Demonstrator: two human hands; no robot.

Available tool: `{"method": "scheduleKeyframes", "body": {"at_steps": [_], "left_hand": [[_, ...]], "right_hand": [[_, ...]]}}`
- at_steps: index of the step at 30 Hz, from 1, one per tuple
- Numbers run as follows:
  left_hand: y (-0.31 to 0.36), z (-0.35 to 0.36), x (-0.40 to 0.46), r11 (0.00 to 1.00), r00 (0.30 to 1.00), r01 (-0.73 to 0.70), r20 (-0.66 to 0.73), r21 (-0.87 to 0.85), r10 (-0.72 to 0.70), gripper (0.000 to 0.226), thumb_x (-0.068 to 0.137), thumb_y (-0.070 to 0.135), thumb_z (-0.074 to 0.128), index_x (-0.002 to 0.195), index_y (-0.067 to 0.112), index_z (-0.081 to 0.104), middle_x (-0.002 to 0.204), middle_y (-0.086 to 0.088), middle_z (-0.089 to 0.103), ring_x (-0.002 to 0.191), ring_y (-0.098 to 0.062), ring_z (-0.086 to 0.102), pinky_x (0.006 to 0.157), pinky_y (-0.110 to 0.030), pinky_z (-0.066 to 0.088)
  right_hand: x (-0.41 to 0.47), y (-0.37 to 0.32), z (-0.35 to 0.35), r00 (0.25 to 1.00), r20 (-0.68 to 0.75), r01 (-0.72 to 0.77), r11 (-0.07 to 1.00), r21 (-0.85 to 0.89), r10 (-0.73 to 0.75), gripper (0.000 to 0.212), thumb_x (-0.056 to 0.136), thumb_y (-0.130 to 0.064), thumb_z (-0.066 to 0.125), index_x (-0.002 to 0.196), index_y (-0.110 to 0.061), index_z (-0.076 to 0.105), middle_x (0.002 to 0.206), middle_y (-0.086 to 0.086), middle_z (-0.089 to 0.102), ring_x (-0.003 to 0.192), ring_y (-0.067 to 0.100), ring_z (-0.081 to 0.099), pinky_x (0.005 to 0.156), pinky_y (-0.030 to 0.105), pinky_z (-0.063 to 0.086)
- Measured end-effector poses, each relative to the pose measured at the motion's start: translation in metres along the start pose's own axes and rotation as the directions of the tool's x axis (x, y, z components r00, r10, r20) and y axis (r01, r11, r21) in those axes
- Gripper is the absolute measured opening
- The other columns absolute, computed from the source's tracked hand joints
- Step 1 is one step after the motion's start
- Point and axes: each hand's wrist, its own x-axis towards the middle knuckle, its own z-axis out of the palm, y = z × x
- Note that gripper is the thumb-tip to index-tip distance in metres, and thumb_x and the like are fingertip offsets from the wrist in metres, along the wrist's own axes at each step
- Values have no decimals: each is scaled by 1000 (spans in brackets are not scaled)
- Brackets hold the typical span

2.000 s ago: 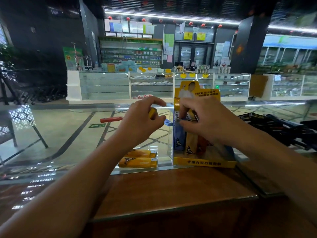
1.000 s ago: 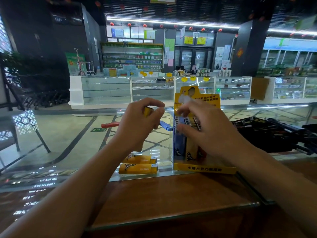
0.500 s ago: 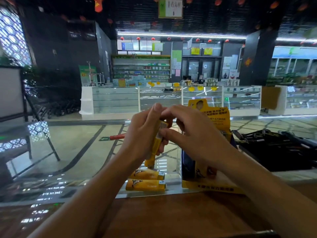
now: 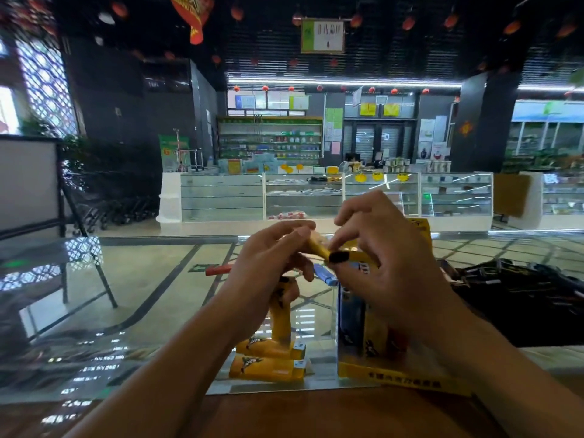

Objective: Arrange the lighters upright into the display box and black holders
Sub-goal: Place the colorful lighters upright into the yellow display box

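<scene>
1. Right now both hands are curled on lighters above the surface (image 4: 284, 415): the left hand (image 4: 268, 267) grips an upright yellow lighter (image 4: 279, 314), and the right hand (image 4: 392, 257) pinches another yellow lighter (image 4: 344, 257).
2. Risk: with both hands loaded, a lighter could slip, or a hand could nudge the display box (image 4: 388, 374) over.
3. Count: 2 yellow lighters (image 4: 268, 358) lie flat beside the box; 1 blue lighter (image 4: 324, 275) shows between the hands.

Two bare forearms, no sleeves in view up to the frame edge. No watch, bracelet or ring visible on left hand (image 4: 268, 263) or right hand (image 4: 388, 257). No gloves. Short, unpainted fingernails (image 4: 302, 231). Slender wrists, long fingers.
</scene>
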Motion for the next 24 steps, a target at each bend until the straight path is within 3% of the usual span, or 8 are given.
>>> {"method": "scheduleKeyframes", "body": {"at_steps": [3,6,8,11,13,17,20,24], "left_hand": [[2,0,1,999,994,-39,-99,21,41,23,97,20,59,119,25,65,71,-3,64,52,-9,55,42,-24,38],[2,1,2,990,984,-92,-143,107,107,22,94,21,63,116,22,62,61,2,62,46,-7,50,41,-20,39],[1,3,2,976,979,-127,-135,175,152,19,93,21,64,112,19,62,60,1,62,47,-8,49,42,-21,39],[0,5,1,951,973,-184,-92,247,212,20,93,19,63,111,28,64,58,2,61,51,-13,46,45,-25,40],[0,8,-1,921,964,-241,-30,305,263,25,94,18,61,115,31,63,56,6,60,49,-10,44,45,-22,40],[1,16,-6,880,948,-318,92,354,305,30,92,10,61,121,18,55,66,8,71,46,4,56,48,-6,40],[-1,17,-7,865,946,-320,83,386,313,19,85,20,66,102,17,58,69,9,74,49,6,60,48,-5,41],[-6,13,-4,819,938,-325,49,473,344,25,73,40,68,88,19,65,75,11,75,70,0,70,67,-16,54]], "right_hand": [[-8,8,5,994,86,-65,995,-75,72,41,78,-40,69,115,-33,52,120,-12,44,100,3,49,69,28,55],[-17,8,7,982,80,-173,985,8,172,62,73,-58,68,126,-42,38,113,-27,42,94,-9,48,70,13,42],[-20,6,7,980,17,-197,979,54,196,57,75,-56,67,123,-40,41,107,-30,44,90,-15,47,66,7,38],[-19,6,3,981,-67,-171,978,120,180,47,85,-44,62,129,-34,48,107,-21,57,80,-7,52,66,5,38],[-19,8,-1,978,-68,-185,972,142,196,54,87,-38,64,138,-33,45,102,-17,61,68,2,51,59,9,37],[-22,11,-1,969,14,-243,945,221,246,76,86,-36,70,149,-32,29,94,-14,63,62,7,51,55,12,38],[-23,14,0,976,56,-216,965,145,210,62,88,-39,69,142,-33,40,100,-18,62,71,-3,53,60,10,36],[-24,14,2,985,51,-170,984,57,167,38,90,-42,61,127,-32,57,98,-20,57,83,-11,48,66,8,33]]}}
